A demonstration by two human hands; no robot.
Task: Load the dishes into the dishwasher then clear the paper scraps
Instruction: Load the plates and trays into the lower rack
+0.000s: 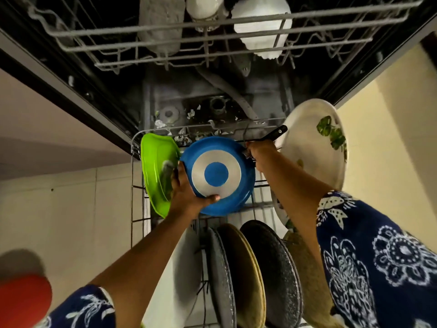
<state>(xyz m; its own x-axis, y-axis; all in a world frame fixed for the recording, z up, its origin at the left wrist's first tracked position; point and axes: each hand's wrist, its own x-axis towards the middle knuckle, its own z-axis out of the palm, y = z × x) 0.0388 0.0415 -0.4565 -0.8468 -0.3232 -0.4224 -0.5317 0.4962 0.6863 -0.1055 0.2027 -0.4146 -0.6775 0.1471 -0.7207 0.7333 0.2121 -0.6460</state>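
A blue frying pan (pixel 238 192) with a silver and blue base faces up at me above the pulled-out lower rack (pixel 136 181). My left hand (pixel 186 195) grips its near-left rim, thumb on the base. My right hand (pixel 262 155) holds its black handle (pixel 275 134). A bright green plate (pixel 155 169) stands on edge just left of the pan. A white plate with green leaves (pixel 316 143) stands on edge to the right. Paper scraps (pixel 191 113) lie on the dishwasher floor behind the rack.
Several plates, grey, tan and speckled dark (pixel 272 275), stand in the rack's near rows. The upper rack (pixel 212 39) holds white and grey cups overhead. Beige cabinet fronts flank the machine. A red object (pixel 23 301) sits at the lower left.
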